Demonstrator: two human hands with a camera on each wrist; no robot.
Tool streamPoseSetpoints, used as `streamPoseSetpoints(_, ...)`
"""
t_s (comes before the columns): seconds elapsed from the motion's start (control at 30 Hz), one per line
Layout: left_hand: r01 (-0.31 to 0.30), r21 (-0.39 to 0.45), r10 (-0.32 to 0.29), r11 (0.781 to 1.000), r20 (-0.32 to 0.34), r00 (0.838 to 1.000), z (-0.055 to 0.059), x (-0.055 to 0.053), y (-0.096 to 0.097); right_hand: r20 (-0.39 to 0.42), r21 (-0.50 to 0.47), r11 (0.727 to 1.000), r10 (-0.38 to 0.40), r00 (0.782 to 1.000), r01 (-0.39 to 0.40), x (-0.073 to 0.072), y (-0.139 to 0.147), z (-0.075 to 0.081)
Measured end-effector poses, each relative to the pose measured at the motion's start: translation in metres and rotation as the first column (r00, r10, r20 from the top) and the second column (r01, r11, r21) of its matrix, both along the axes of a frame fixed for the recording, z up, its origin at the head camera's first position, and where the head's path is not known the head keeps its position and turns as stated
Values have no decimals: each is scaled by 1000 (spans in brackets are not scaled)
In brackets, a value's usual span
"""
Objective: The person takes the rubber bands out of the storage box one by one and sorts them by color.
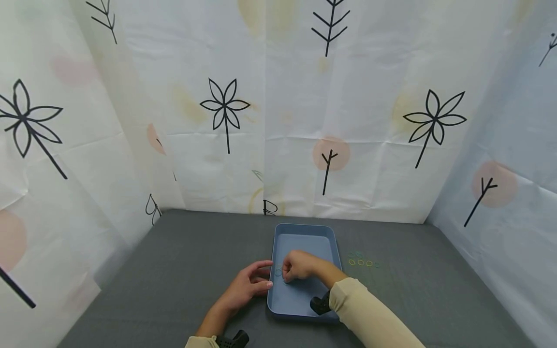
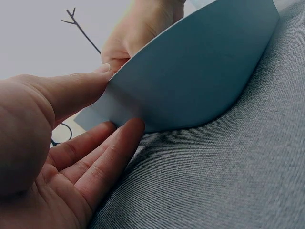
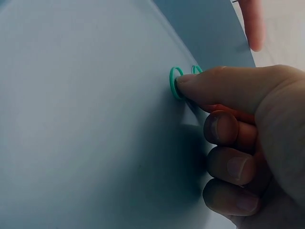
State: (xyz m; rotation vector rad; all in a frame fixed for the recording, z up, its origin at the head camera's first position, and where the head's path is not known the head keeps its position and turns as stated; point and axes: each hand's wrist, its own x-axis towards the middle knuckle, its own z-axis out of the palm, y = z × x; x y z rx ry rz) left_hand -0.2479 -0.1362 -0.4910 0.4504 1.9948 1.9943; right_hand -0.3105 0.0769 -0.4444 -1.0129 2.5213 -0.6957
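Note:
A blue rectangular tray (image 1: pixel 304 244) lies on the grey cloth. Over its left part, my right hand (image 1: pixel 300 266) pinches a thin green rubber band (image 3: pixel 172 86) at the thumb tip, close to the tray floor, with the other fingers curled in. A second green rubber band (image 1: pixel 276 273) lies in the tray by the left wall, partly behind the thumb in the right wrist view. My left hand (image 1: pixel 248 285) rests against the outside of the tray's left wall. Its thumb (image 2: pixel 86 93) touches the rim, and its extended fingers (image 2: pixel 112 160) lie lower on the wall.
Right of the tray, several yellow rubber bands (image 1: pixel 358 262) and green rubber bands (image 1: pixel 359 252) lie on the grey cloth (image 1: pixel 209 241). White patterned sheets (image 1: pixel 287 106) stand behind and on both sides of the table.

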Motion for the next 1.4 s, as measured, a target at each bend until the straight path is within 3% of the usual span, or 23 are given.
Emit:
streamPoseSetpoints(0.5,2,-6,-2,1000,-1,1000,0,0,0,-35,80,997,10,999,-7,-1,-1,2)
streamPoseSetpoints(0.77,-2,-8,2,1000,2,1000,1,0,1,-1,-43,999,-9,1000,9,-2,8,2)
streamPoseSetpoints(1.0,-11,-13,11,1000,-13,1000,2,1,1,-8,-86,995,-45,999,44,-6,16,3)
streamPoseSetpoints(1.4,-14,-7,14,1000,-11,1000,2,1,2,13,-209,972,-109,994,109,-11,42,14)
